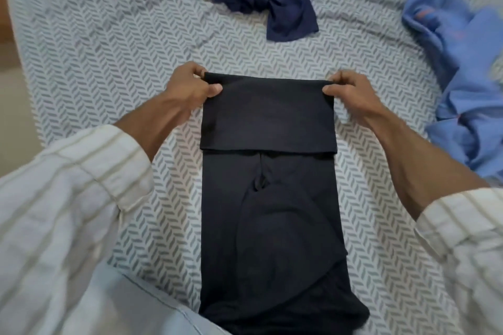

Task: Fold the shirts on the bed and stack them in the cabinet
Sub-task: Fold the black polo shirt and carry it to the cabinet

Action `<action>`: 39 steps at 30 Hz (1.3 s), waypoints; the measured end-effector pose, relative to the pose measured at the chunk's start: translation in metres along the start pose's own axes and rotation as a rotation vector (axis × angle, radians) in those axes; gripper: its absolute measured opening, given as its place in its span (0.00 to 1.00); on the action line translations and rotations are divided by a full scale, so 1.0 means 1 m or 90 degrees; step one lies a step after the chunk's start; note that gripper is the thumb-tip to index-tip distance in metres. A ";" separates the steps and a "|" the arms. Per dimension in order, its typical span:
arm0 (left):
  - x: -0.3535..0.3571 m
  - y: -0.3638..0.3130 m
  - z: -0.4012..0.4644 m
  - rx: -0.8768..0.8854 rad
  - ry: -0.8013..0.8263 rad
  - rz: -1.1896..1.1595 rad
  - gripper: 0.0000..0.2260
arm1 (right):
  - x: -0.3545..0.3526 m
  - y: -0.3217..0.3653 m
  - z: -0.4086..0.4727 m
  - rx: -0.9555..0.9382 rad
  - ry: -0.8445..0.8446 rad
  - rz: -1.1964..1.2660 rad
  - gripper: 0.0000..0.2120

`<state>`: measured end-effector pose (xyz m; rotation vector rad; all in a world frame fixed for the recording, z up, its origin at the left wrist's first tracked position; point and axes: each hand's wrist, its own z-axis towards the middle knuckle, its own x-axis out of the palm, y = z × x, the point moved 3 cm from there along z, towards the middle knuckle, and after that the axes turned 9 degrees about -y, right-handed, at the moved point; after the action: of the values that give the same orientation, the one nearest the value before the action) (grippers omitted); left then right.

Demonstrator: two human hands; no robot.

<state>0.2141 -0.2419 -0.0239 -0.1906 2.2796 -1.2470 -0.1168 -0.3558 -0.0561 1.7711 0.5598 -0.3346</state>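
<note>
Both hands, left hand and right hand, pinch the black shirt (far corners).

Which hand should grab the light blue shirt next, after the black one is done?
The right hand, probably. The light blue shirt lies crumpled on that side of the bed, just beyond it. The left hand would have to cross over the black shirt.

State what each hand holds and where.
Both hold the black shirt at its folded far end: left hand pinches the left corner, right hand the right corner.
</note>
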 end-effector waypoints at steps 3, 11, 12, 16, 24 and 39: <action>-0.009 -0.011 -0.027 0.017 0.001 -0.004 0.14 | -0.013 0.022 -0.021 -0.012 -0.001 0.050 0.10; -0.051 -0.030 -0.120 0.237 -0.030 0.155 0.06 | -0.064 0.074 -0.116 -0.188 0.001 -0.072 0.12; -0.054 -0.029 -0.133 0.269 -0.031 0.179 0.06 | -0.071 0.077 -0.132 -0.213 -0.010 -0.092 0.11; -0.075 -0.008 -0.192 0.373 -0.036 0.286 0.07 | -0.092 0.074 -0.203 -0.301 -0.027 -0.143 0.08; -0.086 0.076 -0.292 0.633 0.094 0.383 0.12 | -0.084 0.003 -0.342 -0.425 0.032 -0.192 0.07; -0.053 0.142 -0.274 0.166 0.147 0.456 0.05 | -0.037 -0.071 -0.355 -0.132 -0.063 -0.155 0.05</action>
<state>0.1366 0.0607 -0.0011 0.8272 2.0339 -1.1778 -0.2084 -0.0081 0.0001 1.4823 0.7153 -0.5114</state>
